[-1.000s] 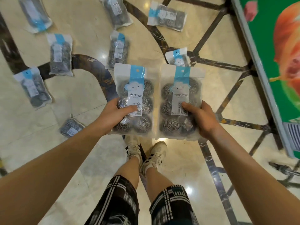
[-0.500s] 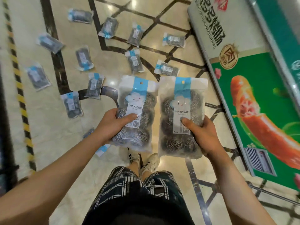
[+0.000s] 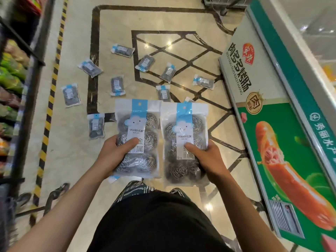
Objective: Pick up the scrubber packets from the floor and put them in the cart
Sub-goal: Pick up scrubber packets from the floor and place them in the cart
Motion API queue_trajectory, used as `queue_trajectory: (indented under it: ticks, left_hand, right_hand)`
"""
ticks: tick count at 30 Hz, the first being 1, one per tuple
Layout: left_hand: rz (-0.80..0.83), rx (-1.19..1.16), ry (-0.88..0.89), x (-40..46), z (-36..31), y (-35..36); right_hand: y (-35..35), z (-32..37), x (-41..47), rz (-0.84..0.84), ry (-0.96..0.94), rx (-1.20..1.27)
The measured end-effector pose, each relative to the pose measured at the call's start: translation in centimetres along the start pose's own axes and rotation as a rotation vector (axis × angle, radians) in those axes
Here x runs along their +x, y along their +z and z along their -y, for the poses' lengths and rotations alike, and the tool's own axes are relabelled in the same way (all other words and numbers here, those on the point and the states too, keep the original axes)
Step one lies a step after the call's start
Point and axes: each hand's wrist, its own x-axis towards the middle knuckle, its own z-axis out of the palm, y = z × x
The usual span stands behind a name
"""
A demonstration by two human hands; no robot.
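Observation:
I hold two clear scrubber packets upright in front of me, each with a blue-and-white label over steel-wool balls. My left hand (image 3: 116, 153) grips the left packet (image 3: 139, 124) at its lower half, thumb across the label. My right hand (image 3: 205, 159) grips the right packet (image 3: 183, 124) the same way. The two packets sit side by side, edges nearly touching. Several more scrubber packets (image 3: 116, 85) lie scattered on the marble floor beyond them. A dark metal frame with a wheel (image 3: 56, 194), possibly the cart, shows at the lower left.
A chest freezer (image 3: 283, 135) with a green sausage advert runs along my right. Shelves of packaged goods (image 3: 11, 82) line the left, behind a yellow-and-black floor stripe (image 3: 51, 91). A wire basket edge (image 3: 218, 2) shows at the top.
The view has risen and pulled back as I stood up, so more floor, the freezer and the left shelves came into sight. Both hands kept their packets, held close to my body.

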Motion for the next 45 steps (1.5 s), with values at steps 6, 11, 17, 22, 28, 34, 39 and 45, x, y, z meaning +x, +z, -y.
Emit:
queue_trajectory:
  ticks: [6, 11, 17, 22, 28, 34, 39, 45]
  left_hand:
    - [-0.175, -0.14, 0.026, -5.6, 1.5, -2.7]
    - [-0.35, -0.233, 0.041, -11.5, 4.3, -5.7]
    - [-0.583, -0.349, 0.006, -19.0, 9.1, -10.4]
    - [-0.77, -0.445, -0.014, -24.4, 14.0, -15.3]
    - [-0.922, -0.555, -0.059, -30.0, 20.1, -23.9]
    - [-1.056, -0.67, -0.078, -35.6, 26.1, -32.9]
    - [-1.161, -0.728, -0.092, -39.1, 29.6, -38.0]
    - [-1.288, -0.82, -0.144, -41.4, 32.9, -42.3]
  right_hand:
    - [1.9, 1.0, -0.7, 0.19, -0.047, -0.147]
    - [5.8, 0.9, -1.1, 0.348, -0.118, -0.259]
    - [13.3, -0.1, -3.3, 0.569, -0.103, -0.314]
    - [21.5, -1.1, -7.1, 0.699, -0.107, -0.429]
    - [33.6, -3.9, -12.4, 0.851, -0.14, -0.604]
    - [46.1, -8.0, -18.6, 0.999, -0.11, -0.714]
    - [54.6, -11.0, -23.0, 1.132, -0.118, -0.781]
    - [63.1, -14.7, -26.3, 1.285, -0.099, -0.885]
